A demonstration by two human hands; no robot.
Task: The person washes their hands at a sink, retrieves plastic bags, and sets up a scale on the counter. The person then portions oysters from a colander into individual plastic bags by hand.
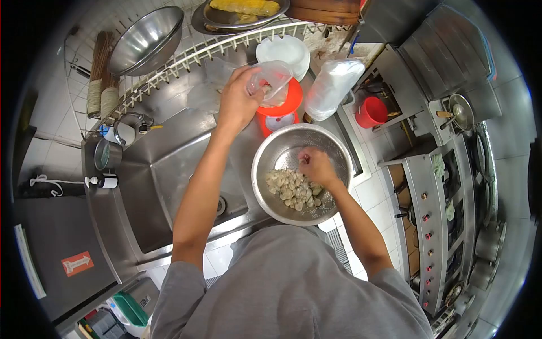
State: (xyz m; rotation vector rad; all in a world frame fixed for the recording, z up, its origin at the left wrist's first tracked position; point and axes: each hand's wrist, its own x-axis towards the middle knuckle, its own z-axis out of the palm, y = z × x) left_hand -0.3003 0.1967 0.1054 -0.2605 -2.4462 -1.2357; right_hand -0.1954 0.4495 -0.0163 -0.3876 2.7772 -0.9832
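My left hand [239,100] grips a clear plastic tub [278,73], tilted, above the red kitchen scale [278,124]. Something pale sits on the scale's tray, partly hidden by the tub. My right hand [319,168] is inside a perforated metal colander [265,148], just above a heap of pale grey, shrimp-like pieces [293,191]. Its fingers are curled together; what lies in them is too small to make out. The colander rests at the right end of the sink, close to my body.
Left of the colander is a steel sink [180,164]. Behind the scale stand stacked white plates [285,48] and a roll of plastic bags [333,87]. A wire rack [197,48] holds metal bowls [148,39]. A stove [432,226] and red bucket [371,112] are at right.
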